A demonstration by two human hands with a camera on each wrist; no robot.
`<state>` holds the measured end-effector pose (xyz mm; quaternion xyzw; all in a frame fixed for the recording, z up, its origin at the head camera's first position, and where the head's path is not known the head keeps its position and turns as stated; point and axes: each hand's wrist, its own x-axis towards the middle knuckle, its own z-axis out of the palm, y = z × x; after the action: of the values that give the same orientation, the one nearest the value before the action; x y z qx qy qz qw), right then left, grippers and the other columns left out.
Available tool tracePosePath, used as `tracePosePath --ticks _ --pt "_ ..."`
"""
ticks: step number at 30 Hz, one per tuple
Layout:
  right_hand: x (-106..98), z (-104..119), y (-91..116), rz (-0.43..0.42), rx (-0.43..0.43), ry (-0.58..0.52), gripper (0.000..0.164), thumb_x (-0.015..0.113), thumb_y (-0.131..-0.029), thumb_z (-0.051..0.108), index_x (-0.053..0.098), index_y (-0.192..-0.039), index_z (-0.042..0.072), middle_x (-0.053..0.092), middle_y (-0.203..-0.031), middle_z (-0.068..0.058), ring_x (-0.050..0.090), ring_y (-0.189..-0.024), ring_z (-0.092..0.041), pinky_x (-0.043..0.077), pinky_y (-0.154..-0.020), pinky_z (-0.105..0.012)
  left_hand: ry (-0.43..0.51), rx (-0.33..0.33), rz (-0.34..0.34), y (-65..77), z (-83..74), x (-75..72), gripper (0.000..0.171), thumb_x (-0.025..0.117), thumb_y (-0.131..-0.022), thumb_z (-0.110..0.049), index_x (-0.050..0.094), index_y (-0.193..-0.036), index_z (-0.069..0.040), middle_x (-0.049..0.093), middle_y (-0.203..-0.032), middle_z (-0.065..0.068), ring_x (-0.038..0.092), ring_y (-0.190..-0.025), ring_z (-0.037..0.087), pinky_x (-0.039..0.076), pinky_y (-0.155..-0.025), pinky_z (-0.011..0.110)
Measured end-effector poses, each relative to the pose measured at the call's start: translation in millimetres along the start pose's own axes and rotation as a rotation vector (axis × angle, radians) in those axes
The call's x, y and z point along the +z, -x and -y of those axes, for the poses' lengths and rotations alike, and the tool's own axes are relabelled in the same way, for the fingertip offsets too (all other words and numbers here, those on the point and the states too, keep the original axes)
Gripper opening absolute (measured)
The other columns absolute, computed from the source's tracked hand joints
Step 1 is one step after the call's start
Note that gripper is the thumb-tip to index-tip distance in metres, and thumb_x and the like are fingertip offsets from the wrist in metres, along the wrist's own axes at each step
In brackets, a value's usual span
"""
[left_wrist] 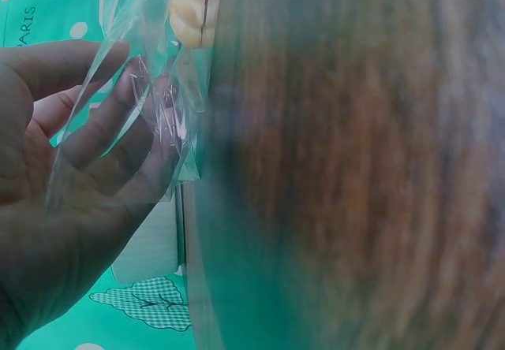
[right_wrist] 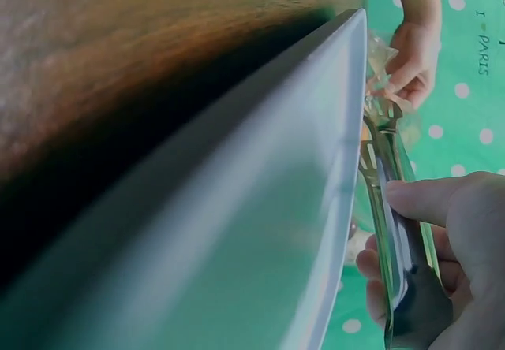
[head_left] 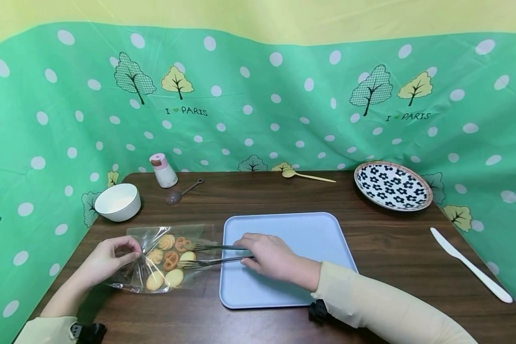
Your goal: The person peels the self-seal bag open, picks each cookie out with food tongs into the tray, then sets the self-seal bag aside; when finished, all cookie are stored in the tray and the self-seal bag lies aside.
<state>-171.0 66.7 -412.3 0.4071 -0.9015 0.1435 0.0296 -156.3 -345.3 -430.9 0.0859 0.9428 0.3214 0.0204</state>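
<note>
A clear plastic bag point(head_left: 131, 276) of cookies point(head_left: 155, 281) lies on the table at left. The left hand point(head_left: 105, 260) pinches its gathered film between thumb and fingers; the film also crosses that hand point(left_wrist: 87, 161) in the left wrist view. The right hand point(head_left: 273, 258) grips metal tongs point(head_left: 225, 260) above a light-blue tray point(head_left: 301, 227). Spread apart, the tong arms reach left over the tray's edge, with their slotted tips at the right-hand cookies. In the right wrist view, thumb and fingers flank the tongs point(right_wrist: 418, 310). Whether a cookie is clamped I cannot tell.
Behind the bag stand a white bowl point(head_left: 118, 203), a pink-capped shaker point(head_left: 163, 171) and a brown spoon point(head_left: 184, 192). Along the back lie a yellowish spoon point(head_left: 309, 177) and a flower-patterned plate point(head_left: 393, 186). A white knife point(head_left: 470, 265) rests at right.
</note>
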Motion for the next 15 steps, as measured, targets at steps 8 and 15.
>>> tracePosePath --ticks 8,15 --pt "-6 -6 6 -0.038 0.014 0.008 0.035 0.066 -0.089 0.030 0.061 -0.121 0.019 0.064 -0.113 0.006 0.062 -0.103 -0.011 0.052 -0.079 -0.034 0.016 -0.009 0.008 -0.2 -0.2 -0.9 0.008 0.069 -0.084 -0.011 0.064 -0.086 -0.017 0.063 -0.086 -0.002 0.057 -0.083 0.008 0.046 -0.070 0.025" --pt "-22 -16 23 -0.091 0.052 -0.008 0.036 0.069 -0.086 0.027 0.062 -0.120 0.019 0.065 -0.115 0.004 0.062 -0.104 -0.013 0.052 -0.079 -0.037 0.015 0.004 0.005 -1.0 1.0 -0.3 0.010 0.069 -0.083 -0.010 0.064 -0.085 -0.017 0.063 -0.086 -0.002 0.057 -0.083 0.008 0.046 -0.070 0.025"
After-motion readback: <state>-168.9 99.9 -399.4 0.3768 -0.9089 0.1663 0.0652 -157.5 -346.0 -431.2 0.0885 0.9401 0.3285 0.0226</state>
